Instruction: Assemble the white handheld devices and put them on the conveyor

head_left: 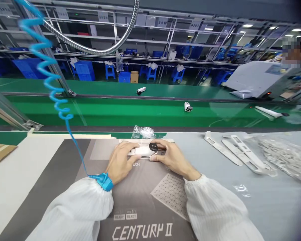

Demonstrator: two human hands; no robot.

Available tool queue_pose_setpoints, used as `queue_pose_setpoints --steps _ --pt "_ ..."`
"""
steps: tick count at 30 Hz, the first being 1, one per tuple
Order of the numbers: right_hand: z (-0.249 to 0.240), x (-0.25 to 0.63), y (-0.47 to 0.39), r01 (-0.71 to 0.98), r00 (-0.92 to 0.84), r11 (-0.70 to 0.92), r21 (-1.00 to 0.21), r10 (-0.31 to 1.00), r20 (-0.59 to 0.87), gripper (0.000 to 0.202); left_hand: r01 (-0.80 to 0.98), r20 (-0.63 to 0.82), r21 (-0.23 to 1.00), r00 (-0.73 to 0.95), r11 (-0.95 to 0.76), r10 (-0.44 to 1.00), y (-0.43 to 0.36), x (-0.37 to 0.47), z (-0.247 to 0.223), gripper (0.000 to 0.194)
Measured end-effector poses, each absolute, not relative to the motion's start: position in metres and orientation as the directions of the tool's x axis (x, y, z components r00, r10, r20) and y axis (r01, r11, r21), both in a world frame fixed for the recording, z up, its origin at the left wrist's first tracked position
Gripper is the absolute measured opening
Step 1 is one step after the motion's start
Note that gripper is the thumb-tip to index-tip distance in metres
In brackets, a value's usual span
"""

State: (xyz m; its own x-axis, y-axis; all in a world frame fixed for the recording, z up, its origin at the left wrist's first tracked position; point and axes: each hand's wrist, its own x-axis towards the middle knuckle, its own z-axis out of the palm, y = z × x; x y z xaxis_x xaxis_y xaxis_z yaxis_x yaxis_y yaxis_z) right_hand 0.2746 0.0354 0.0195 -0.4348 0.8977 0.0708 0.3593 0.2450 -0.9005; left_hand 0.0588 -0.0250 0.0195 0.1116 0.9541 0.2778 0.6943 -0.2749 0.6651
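Near the far edge of the counter (213,180), your left hand (121,160) and right hand (174,156) are clamped on a white device (143,151), its ends partly hidden.

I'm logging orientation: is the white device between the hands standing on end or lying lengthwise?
Lying lengthwise: the white device stretches sideways between left hand and right hand, black end toward the right.

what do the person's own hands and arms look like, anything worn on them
Both the left hand and right hand are ungloved. The arms wear loose white sleeves with gathered cuffs. A bright blue strap circles the left wrist, joined to a coiled blue cord.
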Motion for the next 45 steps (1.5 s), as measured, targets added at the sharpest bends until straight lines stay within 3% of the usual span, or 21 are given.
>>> queue_pose_setpoints --steps 4,6,10,12,14,17,19,23,28,30,34,38,45 --pt "0.021 0.277 0.036 0.348 -0.398 0.221 -0.911 0.915 0.069 0.062 0.677 0.235 0.694 0.108 -0.244 0.966 -0.022 0.055 0.023 0.026" --pt "0.022 0.273 0.035 0.241 -0.373 0.178 -0.954 0.924 0.078 0.057 0.633 0.236 0.735 0.097 -0.243 0.967 -0.023 0.056 0.024 0.027" --pt "0.024 0.249 0.031 -0.235 -0.225 -0.056 -0.970 0.974 -0.002 0.044 0.518 0.258 0.810 0.107 -0.276 0.960 -0.030 0.070 0.026 0.028" --pt "0.023 0.235 0.028 -0.454 -0.178 -0.194 -0.870 0.976 -0.124 0.047 0.604 0.234 0.748 0.148 -0.275 0.961 -0.035 0.080 0.027 0.033" --pt "0.021 0.227 0.027 -0.569 -0.195 -0.303 -0.764 0.953 -0.233 0.047 0.739 0.149 0.627 0.197 -0.247 0.969 -0.040 0.088 0.027 0.042" --pt "0.016 0.230 0.027 -0.595 -0.249 -0.414 -0.689 0.910 -0.332 0.044 0.849 0.035 0.466 0.264 -0.249 0.964 -0.044 0.092 0.030 0.048" --pt "0.016 0.235 0.027 -0.562 -0.271 -0.451 -0.693 0.892 -0.361 0.044 0.864 0.032 0.423 0.288 -0.274 0.957 -0.044 0.091 0.032 0.049" --pt "0.023 0.236 0.022 -0.555 -0.312 -0.443 -0.704 0.896 -0.317 0.039 0.850 0.018 0.482 0.233 -0.212 0.972 -0.040 0.080 0.035 0.060" --pt "0.032 0.225 0.014 -0.484 -0.543 -0.482 -0.730 0.820 -0.181 0.043 0.801 -0.048 0.597 0.092 -0.045 0.995 -0.034 0.063 0.036 0.059" --pt "0.032 0.221 0.010 -0.477 -0.561 -0.453 -0.753 0.817 -0.136 0.042 0.823 0.025 0.566 0.041 -0.048 0.999 -0.035 0.065 0.037 0.054" --pt "0.028 0.210 0.002 -0.530 -0.537 -0.431 -0.730 0.837 -0.105 0.036 0.805 0.348 0.570 -0.055 -0.164 0.936 -0.039 0.081 0.034 0.055" --pt "0.023 0.201 -0.007 -0.605 -0.471 -0.443 -0.662 0.869 -0.151 0.026 0.810 0.453 0.541 -0.053 -0.227 0.890 -0.043 0.093 0.031 0.042" --pt "0.030 0.203 -0.011 -0.629 -0.436 -0.412 -0.659 0.889 -0.140 0.028 0.820 0.696 0.416 -0.009 -0.393 0.718 -0.042 0.098 0.026 0.034"
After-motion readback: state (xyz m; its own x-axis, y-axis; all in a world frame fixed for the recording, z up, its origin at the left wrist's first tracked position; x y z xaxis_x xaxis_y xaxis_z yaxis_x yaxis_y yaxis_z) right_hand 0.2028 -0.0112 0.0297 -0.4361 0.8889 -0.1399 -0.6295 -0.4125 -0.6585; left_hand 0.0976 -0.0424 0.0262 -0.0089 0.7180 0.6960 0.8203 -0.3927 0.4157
